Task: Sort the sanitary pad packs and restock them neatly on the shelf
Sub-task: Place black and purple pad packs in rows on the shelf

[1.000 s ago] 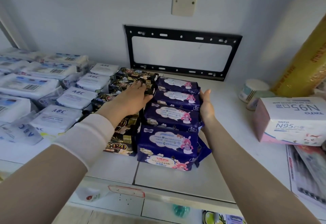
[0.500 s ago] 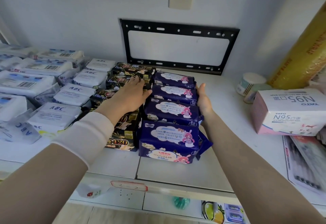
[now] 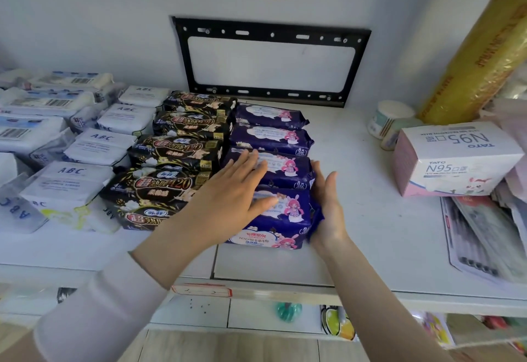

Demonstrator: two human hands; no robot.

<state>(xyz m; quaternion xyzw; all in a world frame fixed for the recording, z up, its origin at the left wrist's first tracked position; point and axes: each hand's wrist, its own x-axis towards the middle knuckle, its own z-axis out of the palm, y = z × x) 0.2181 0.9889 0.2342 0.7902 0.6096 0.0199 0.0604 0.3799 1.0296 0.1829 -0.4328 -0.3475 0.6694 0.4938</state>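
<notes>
You're at the squaring-up step, I reckon: the sorting looks done and you're neatening one column. Your left hand point(image 3: 233, 193) lies flat, fingers straight, on top of the nearest purple packs point(image 3: 291, 210). Your right hand point(image 3: 326, 207) is open too, palm against their 3 o'clock side, gripping nothing.

Those purple packs run from the front of the shelf point(image 3: 370, 219) back toward 12 o'clock, roughly four deep with one more tucked under the front one (looks like it, anyway). They sit snug against the black packs point(image 3: 171, 185) at 9 o'clock. Further out at 9 are the white ABC packs point(image 3: 71, 179), lying a bit looser.

Next move, I'd say: press in from 3 o'clock so that edge runs straight, and flatten the crumpled flap by your right palm. Go easy, soft packs probably slide over each other. The N95 box point(image 3: 456, 162) at 2 o'clock is well apart, so there's room. The black bracket point(image 3: 271, 56) sits on the wall at 12.
</notes>
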